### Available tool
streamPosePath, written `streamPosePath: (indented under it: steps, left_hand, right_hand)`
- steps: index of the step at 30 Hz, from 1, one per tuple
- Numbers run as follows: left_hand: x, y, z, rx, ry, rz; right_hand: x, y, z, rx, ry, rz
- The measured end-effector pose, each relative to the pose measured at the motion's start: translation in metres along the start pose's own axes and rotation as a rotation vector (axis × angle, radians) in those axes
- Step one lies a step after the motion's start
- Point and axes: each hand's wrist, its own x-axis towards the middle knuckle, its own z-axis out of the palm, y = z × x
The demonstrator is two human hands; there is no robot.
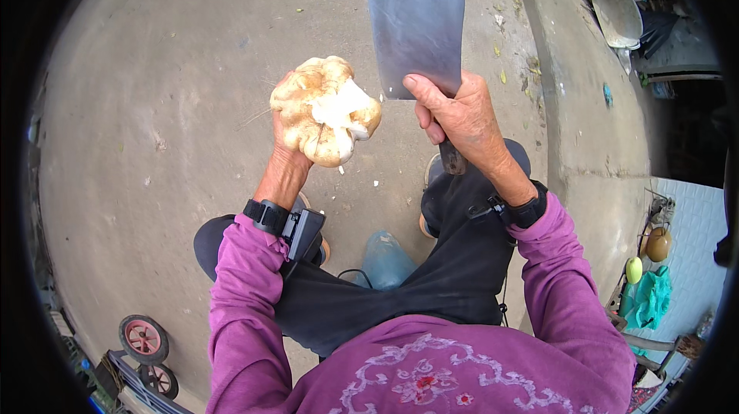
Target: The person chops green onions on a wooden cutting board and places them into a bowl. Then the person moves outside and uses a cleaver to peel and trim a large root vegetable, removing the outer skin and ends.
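Observation:
My left hand (288, 151) grips a large, knobbly, pale tan root or tuber (314, 111) from its left and lower side. White flesh shows on its right side, where the skin is cut away; most of my left fingers are hidden behind it. To its right, my right hand (462, 117) is closed round the dark wooden handle of a broad cleaver (415, 24), the thumb on the lower part of the blade. The blade points away from me, apart from the tuber. Small white bits lie on the concrete ground below.
A light blue object (384, 261) stands between my legs. At the lower left are red-hubbed wheels (143, 339) on a frame. A pale plastic basin (618, 18) lies at the upper right. Right of me are a green plastic bag (648, 298) and a yellow-green fruit or vegetable (633, 270).

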Motion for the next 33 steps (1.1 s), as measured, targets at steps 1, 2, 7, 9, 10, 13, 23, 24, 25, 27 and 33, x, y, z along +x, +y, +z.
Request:
streamPosePath:
  steps: [1,2,7,9,10,13,23,24,25,27,33]
  left_hand:
    - [0.000,0.002,0.000,0.032,0.031,0.055]
    - [0.001,0.005,0.000,0.083,0.081,0.109]
    - [-0.011,0.015,0.017,-0.137,0.040,0.011]
    - [-0.017,0.017,0.024,-0.157,0.116,-0.034]
    - [-0.019,0.017,0.027,-0.169,0.171,-0.060]
    - [-0.020,0.019,0.031,-0.113,0.213,-0.055]
    - [-0.023,0.021,0.030,0.013,0.187,-0.009]
    - [-0.022,0.021,0.030,0.012,0.190,-0.009]
    - [-0.022,0.021,0.030,0.025,0.183,-0.004]
    - [-0.021,0.021,0.030,0.052,0.164,0.004]
    - [-0.021,0.023,0.032,0.039,0.146,-0.019]
  right_hand:
    - [-0.002,-0.002,-0.001,0.018,0.000,0.001]
    - [-0.004,-0.003,-0.001,0.028,0.025,-0.007]
    - [-0.011,0.010,0.022,-0.321,0.207,-0.325]
    - [-0.007,0.018,0.031,-0.270,0.162,-0.290]
    - [-0.005,0.022,0.035,-0.238,0.148,-0.307]
    - [0.005,0.028,0.045,-0.225,0.132,-0.188]
    - [0.011,0.033,0.041,-0.251,0.056,-0.062]
    - [0.011,0.033,0.040,-0.260,0.048,-0.051]
    - [0.011,0.032,0.040,-0.270,0.043,-0.041]
    - [0.012,0.031,0.038,-0.283,0.038,-0.023]
    - [0.015,0.037,0.032,-0.273,0.009,-0.068]
